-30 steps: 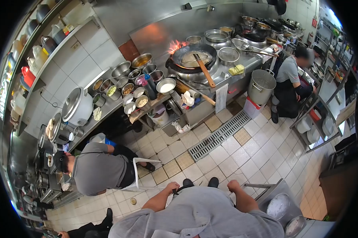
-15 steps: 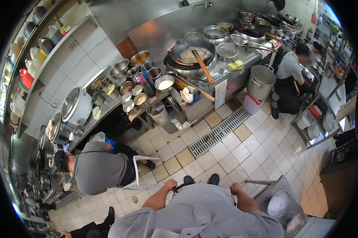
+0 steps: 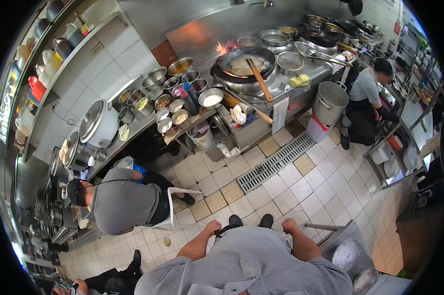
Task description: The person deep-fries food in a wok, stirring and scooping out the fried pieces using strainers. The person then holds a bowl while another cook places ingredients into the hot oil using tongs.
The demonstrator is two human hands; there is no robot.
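Got the left grip (image 3: 213, 226) curled closed on a dark strap (image 3: 221, 230), down at the front of the grey shirt (image 3: 249, 250), right by the waist. Can't make out how much of it sits inside the fingers. Got the right grip (image 3: 289, 225) rolled into a loose fist on the other side of the belly, with nothing visible in it, near the end of the metal table (image 3: 325, 239). See two bowls on that one, a larger (image 3: 346, 253) and a smaller (image 3: 365, 280), both with something whitish inside.

Up ahead, well apart from both hands, see a wok (image 3: 225, 60) on the burner, with flames (image 3: 224, 47) licking up behind the rim and a wooden-handled tool (image 3: 259, 80) lying across it. Just left of that, spot a tabletop (image 3: 122, 144) crowded with metal bowls and tubs, plus a big lidded cooker (image 3: 103, 129). Over to the right, find a tall pot (image 3: 331, 101) beside the stove. Also got a co-worker (image 3: 127, 200) bent forward on a white chair (image 3: 172, 211) at left, and another (image 3: 363, 101) low down at far right.
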